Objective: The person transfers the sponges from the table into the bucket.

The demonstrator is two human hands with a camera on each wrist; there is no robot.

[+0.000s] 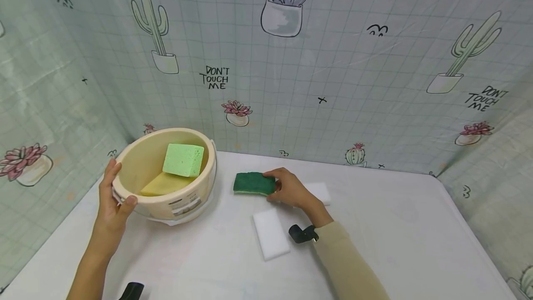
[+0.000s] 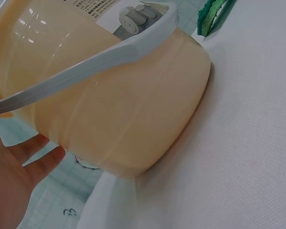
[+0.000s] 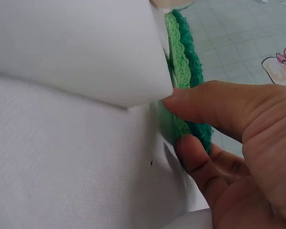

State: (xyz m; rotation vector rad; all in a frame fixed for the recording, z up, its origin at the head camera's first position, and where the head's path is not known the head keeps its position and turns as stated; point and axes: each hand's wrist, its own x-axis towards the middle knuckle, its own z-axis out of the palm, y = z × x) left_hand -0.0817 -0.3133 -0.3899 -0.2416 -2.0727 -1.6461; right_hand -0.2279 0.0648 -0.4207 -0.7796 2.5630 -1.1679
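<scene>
A cream bucket (image 1: 143, 205) with a grey-white handle (image 2: 128, 51) stands at the left of the white table. My left hand (image 1: 111, 207) holds it by the side, fingers and thumb spread at its rim. Inside lie a light green sponge (image 1: 183, 160) and a yellow sponge (image 1: 166, 184). Right of the bucket, my right hand (image 1: 291, 189) pinches the right end of a dark green scouring sponge (image 1: 253, 183). The right wrist view shows this sponge (image 3: 181, 52) on edge between thumb and fingers, its lighter green layer facing the camera.
One white sponge block (image 1: 270, 234) lies in front of my right hand on the table (image 1: 395, 230). Another white block (image 1: 318, 192) is partly hidden behind that hand. A cactus-print curtain (image 1: 333, 68) hangs around the back and sides.
</scene>
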